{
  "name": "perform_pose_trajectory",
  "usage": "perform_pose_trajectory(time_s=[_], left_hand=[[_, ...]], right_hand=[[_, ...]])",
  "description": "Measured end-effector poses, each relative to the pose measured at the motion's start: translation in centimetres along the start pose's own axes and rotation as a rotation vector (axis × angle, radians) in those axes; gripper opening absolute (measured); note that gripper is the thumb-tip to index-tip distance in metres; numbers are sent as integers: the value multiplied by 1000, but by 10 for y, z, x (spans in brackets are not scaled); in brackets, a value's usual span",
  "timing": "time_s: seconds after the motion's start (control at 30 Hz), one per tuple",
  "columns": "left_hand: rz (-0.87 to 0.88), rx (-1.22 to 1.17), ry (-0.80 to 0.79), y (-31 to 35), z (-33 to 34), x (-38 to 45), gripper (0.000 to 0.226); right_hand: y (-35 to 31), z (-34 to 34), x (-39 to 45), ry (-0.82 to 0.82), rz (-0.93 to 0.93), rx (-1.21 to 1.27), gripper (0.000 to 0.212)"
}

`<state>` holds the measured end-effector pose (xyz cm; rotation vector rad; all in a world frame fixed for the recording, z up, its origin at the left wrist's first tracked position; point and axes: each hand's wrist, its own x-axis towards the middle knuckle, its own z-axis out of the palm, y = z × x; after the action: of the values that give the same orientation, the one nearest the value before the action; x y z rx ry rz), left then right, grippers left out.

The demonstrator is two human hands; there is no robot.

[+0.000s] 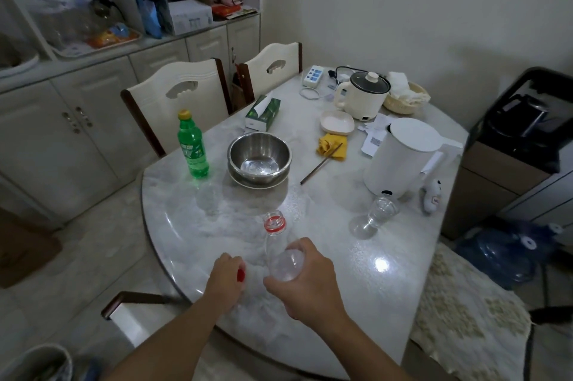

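My right hand [310, 281] grips the lower body of a clear plastic bottle [279, 244] with a red neck ring. The bottle is uncapped and tilts away from me over the near part of the marble table [387, 287]. My left hand [224, 280] holds a small red cap [241, 275] in its fingers, just left of the bottle. A steel bowl [259, 159] stands on the table beyond the bottle's mouth, and a stemmed glass [376, 214] stands to the right.
A green soda bottle [192, 146] stands left of the bowl. A white kettle [406, 157], chopsticks [321, 163] on a yellow cloth, a tissue box [263, 112], a small cooker [362, 95] and a power strip lie farther back. Chairs [176, 98] line the far-left edge.
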<state>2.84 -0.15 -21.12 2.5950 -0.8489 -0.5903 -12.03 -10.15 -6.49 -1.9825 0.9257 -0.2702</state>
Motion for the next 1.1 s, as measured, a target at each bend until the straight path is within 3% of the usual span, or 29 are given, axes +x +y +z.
perform_pose_trajectory(time_s=[0.17,0.3,0.37,0.43,0.57,0.63,0.7,0.77,0.83,0.97,1.1], left_hand=[[-35,-40,-21,0,-3,4,36],[51,218,-31,1,-17,2,67],[53,173,10,7,-31,0,72],[33,-64,117,20,-52,-4,59],[44,-429,492,45,-107,-30,16],[74,-747,407,56,-127,-49,13],[135,-1022,222,64,-142,-70,18],[210,-1167,43,68,-149,-88,45],[306,-1201,-41,72,-156,-101,54],[350,-1166,51,75,-165,-113,37],[316,-1175,141,74,-169,-117,35]], right_hand=[[-1,-3,-2,-24,-40,18,47],[-7,-8,-2,-60,-70,25,49],[-12,-13,-2,-73,-78,29,51],[-17,-17,-2,-93,-85,35,52],[-25,-19,1,-174,-50,100,64],[-29,-18,1,-219,-25,172,71],[-32,-18,1,-259,-55,204,70],[-36,-20,2,-296,-113,237,60],[-39,-23,2,-347,-168,286,53],[-47,-26,1,-451,-181,343,53],[-55,-27,-2,-414,-259,376,47]])
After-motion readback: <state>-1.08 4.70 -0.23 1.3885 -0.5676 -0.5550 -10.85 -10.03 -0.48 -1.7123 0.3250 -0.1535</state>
